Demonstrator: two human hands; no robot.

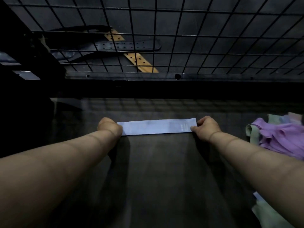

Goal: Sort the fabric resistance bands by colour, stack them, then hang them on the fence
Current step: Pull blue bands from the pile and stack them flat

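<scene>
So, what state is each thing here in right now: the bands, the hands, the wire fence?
Blue band: pulled flat and straight between both hands.
Left hand: grips the band's left end.
Right hand: pinches its right end.
Purple bands: crumpled in a heap at the right.
Green band: loose beside the purple heap.
Fence: no fabric bands hanging on it.
Belts: lying behind the fence.
</scene>
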